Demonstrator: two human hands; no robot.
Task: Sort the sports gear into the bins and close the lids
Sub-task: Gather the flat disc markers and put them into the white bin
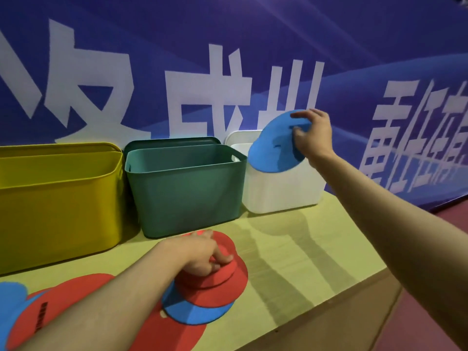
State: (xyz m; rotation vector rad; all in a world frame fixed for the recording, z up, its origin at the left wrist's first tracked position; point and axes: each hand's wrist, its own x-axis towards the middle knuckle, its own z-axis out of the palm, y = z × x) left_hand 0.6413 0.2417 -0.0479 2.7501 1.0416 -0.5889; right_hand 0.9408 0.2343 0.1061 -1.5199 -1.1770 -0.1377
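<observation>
Head view: right hand (312, 134) pinches a blue disc (274, 148) tilted over the white bin (283, 193) (lid behind it); left hand (202, 254) grips red discs (215, 279) on the surface (291, 249). Best release it low, flat, inside the rim

Right hand (312, 134) with blue disc (274, 145) over white bin (281, 193); left hand (202, 254) on red disc (222, 277).

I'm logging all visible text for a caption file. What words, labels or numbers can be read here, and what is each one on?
Blue banner behind the bins: large white Chinese characters, cropped by the frame and hidden in part by the bins, so not readable as whole words.
Red disc under the left forearm: a short dark printed line, too blurred to read.
Blue disc in the right hand: a small dark mark, too small to read.
</observation>
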